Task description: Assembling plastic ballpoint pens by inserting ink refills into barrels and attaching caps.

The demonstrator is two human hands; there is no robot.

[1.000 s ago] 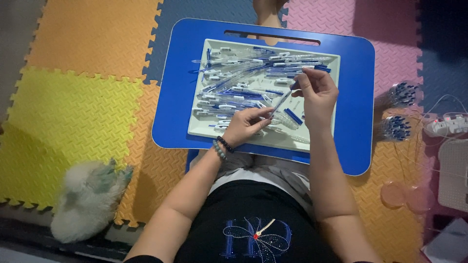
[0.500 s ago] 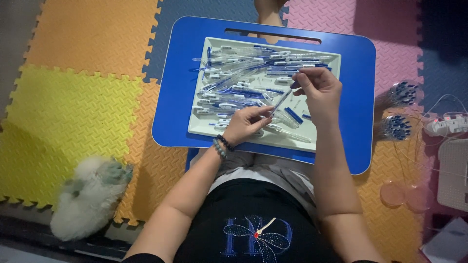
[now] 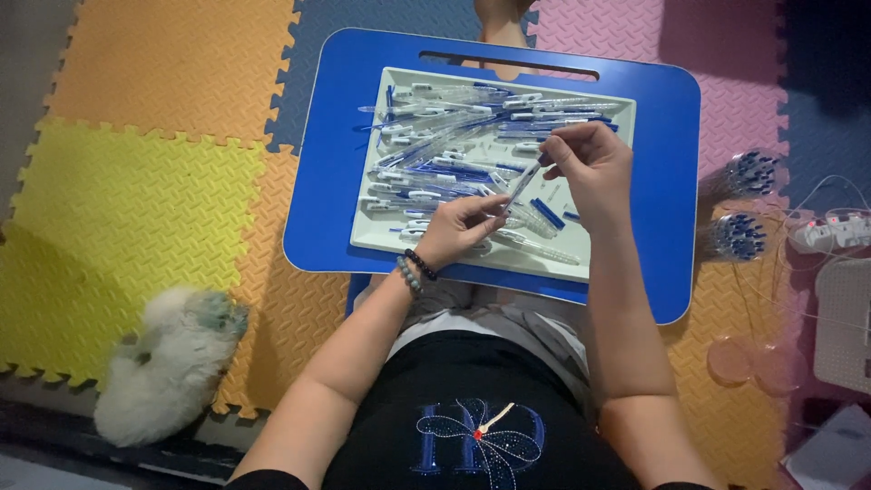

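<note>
Above one pale tray point(image 3: 606, 263), the left hand point(image 3: 461, 229) and right hand point(image 3: 590, 168) both pinch a single pen point(image 3: 523, 182) at opposite ends. The tray rests on one blue lap desk point(image 3: 331, 172) and carries a pile of pen parts point(image 3: 445, 154) too tangled to count. Right of the tray stand two bundles of pens point(image 3: 737, 204).

The fingertips of the left hand point(image 3: 463, 225) and of the right hand point(image 3: 588, 163) cover both ends of the thin clear plastic pen barrel point(image 3: 523, 184) between them. Beyond the fingers, the single parts in the heap of blue and clear pen pieces point(image 3: 454, 150) are too small and blurred to separate. The pale rectangular plastic tray point(image 3: 626, 181) is partly hidden under both hands.
</note>
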